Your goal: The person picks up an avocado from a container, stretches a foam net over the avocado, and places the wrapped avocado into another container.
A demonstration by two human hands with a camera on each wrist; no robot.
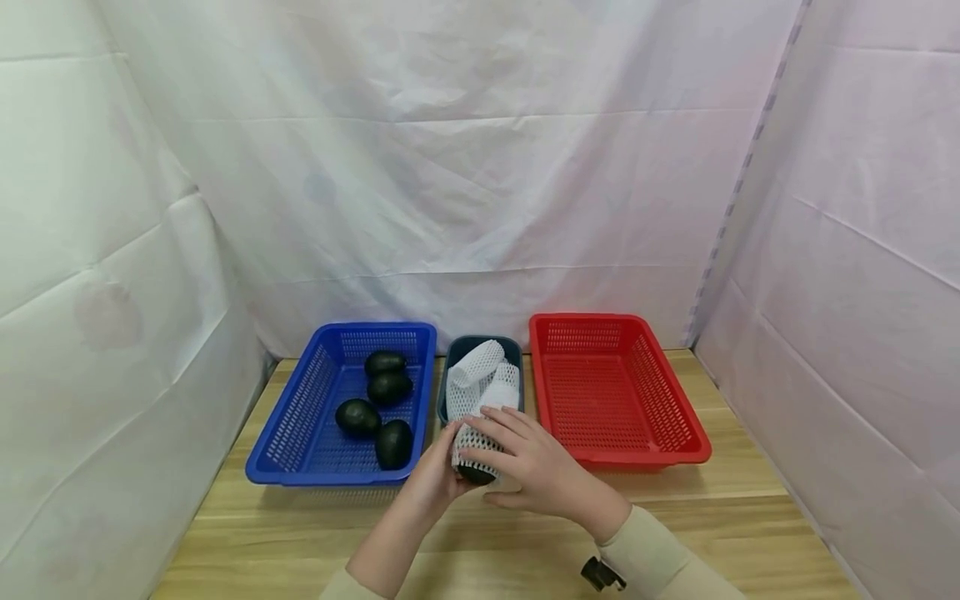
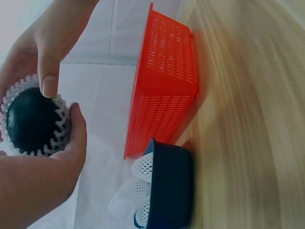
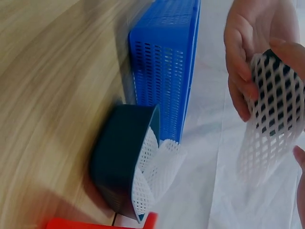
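Observation:
A dark green avocado [image 2: 32, 119] is inside a white foam net sleeve [image 3: 276, 102], its lower end bare at the sleeve's opening. My left hand [image 1: 433, 477] grips it from the left, with the thumb along the netting. From the right, my right hand [image 1: 536, 462] holds the sleeve, fingers over the top and thumb at the open edge. Behind the hands stands a small dark teal bin [image 3: 126, 152] with more white foam nets [image 1: 478, 364] inside. The sleeve's far end extends past the avocado, loose.
On the left, a blue basket [image 1: 285, 479] contains several avocados [image 1: 388, 387]. A red basket [image 1: 600, 392] stands on the right, with the teal bin between the two. White cloth [image 1: 480, 192] hangs behind and at both sides of the wooden table [image 1: 480, 558].

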